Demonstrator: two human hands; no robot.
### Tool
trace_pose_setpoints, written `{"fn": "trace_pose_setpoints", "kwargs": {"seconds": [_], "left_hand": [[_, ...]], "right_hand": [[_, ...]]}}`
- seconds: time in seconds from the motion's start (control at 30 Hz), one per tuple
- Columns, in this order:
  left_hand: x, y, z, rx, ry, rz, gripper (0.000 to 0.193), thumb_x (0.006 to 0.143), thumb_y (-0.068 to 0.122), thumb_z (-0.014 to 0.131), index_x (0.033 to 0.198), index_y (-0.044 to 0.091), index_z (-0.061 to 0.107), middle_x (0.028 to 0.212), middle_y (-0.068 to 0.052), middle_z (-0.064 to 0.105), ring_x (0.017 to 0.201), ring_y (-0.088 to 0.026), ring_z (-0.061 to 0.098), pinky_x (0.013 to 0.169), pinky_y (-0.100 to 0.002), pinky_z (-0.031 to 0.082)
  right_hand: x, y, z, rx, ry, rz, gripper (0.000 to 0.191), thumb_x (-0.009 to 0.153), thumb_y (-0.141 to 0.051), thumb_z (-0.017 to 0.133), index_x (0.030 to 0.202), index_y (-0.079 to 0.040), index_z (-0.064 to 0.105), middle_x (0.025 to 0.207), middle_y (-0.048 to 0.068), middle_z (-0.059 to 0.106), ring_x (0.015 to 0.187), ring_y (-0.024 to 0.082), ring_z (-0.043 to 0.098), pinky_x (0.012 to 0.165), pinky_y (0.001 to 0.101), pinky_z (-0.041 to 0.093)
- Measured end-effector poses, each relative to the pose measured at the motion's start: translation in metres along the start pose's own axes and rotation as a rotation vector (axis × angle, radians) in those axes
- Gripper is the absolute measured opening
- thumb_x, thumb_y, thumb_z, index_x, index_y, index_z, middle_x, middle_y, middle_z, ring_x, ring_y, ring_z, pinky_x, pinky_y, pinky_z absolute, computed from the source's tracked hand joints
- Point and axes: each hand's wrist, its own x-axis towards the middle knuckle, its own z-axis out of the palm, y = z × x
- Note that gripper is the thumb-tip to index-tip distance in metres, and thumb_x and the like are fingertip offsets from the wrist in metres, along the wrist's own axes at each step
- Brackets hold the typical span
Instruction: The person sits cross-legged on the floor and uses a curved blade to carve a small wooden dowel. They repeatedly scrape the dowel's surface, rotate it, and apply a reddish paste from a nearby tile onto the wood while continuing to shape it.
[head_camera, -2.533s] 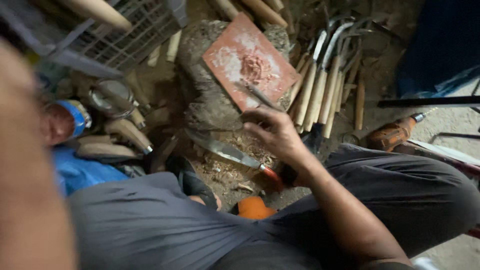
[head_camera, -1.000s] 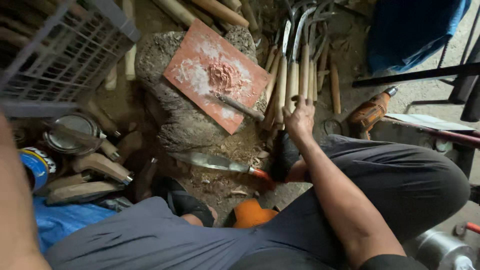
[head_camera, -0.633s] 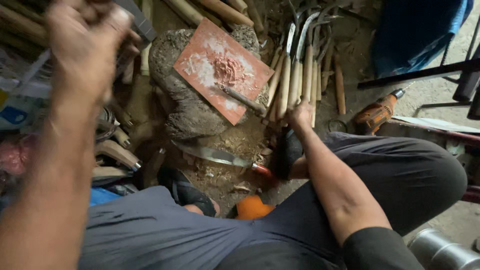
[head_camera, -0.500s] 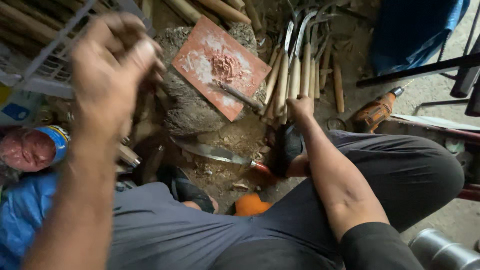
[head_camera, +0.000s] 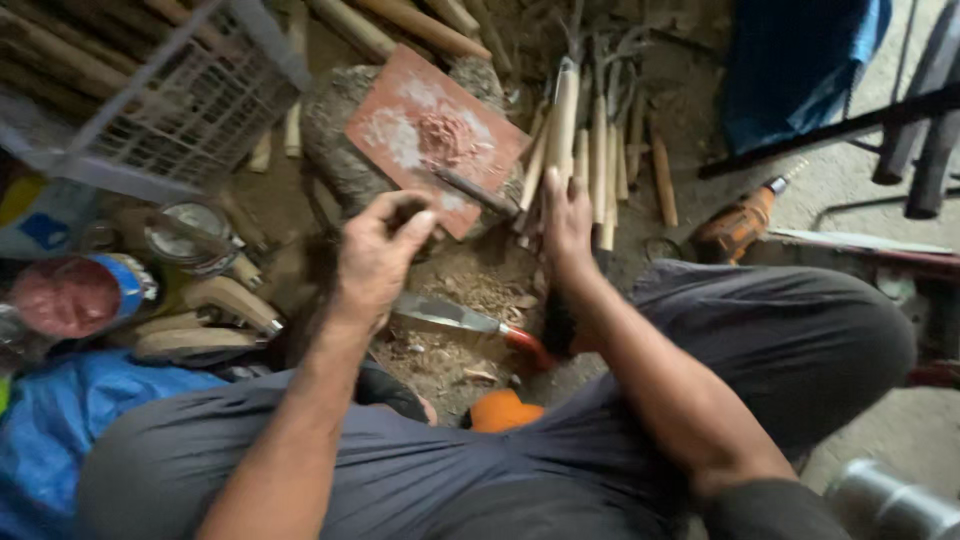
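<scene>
The wooden sticks (head_camera: 570, 150) stand in a bundle leaning beside the stone block (head_camera: 345, 140), on the far side of the person's knees. Nearest, on the floor among the wood shavings (head_camera: 455, 330), lies a knife with red handle (head_camera: 470, 322). Above it the left hand (head_camera: 378, 255) hovers with fingers loosely curled together, holding nothing I can see. The right hand (head_camera: 566, 215) is open and flat, its fingertips touching the lower ends of the sticks. It seems the step is choosing one stick; closing the fingers around one is needed. Farther away, a reddish board (head_camera: 435, 140) rests on the block.
</scene>
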Motion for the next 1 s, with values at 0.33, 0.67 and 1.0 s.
{"fn": "trace_pose_setpoints", "kwargs": {"seconds": [0.33,0.67,1.0], "left_hand": [[-0.006,0.027,0.016,-0.102,-0.215,0.127,0.038,0.101,0.025,0.068,0.131,0.006,0.058,0.108,-0.006,0.071,0.101,-0.016,0.070,0.089,-0.030,0.063],[-0.020,0.011,0.009,-0.370,-0.324,-0.027,0.015,0.106,0.019,0.067,0.109,0.006,0.059,0.077,0.002,0.057,0.066,-0.008,0.056,0.058,-0.025,0.051],[-0.042,0.034,0.042,-0.008,-0.537,-0.211,0.028,0.098,0.036,0.068,0.097,0.009,0.059,0.074,0.003,0.060,0.060,-0.006,0.057,0.049,-0.026,0.051]], "right_hand": [[-0.138,0.022,0.034,0.015,-0.382,-0.211,0.033,0.106,-0.034,0.059,0.122,-0.006,0.054,0.087,-0.002,0.054,0.069,0.008,0.049,0.057,0.0246,0.043],[-0.066,-0.074,0.015,0.125,-0.485,-0.271,0.050,0.112,-0.041,0.050,0.144,-0.002,0.050,0.134,0.016,0.063,0.122,0.028,0.063,0.105,0.0441,0.054],[-0.088,-0.154,0.022,0.692,-0.670,-0.111,0.048,0.111,-0.051,0.047,0.121,-0.005,0.056,0.090,0.008,0.055,0.080,0.021,0.056,0.072,0.0384,0.051]]}}
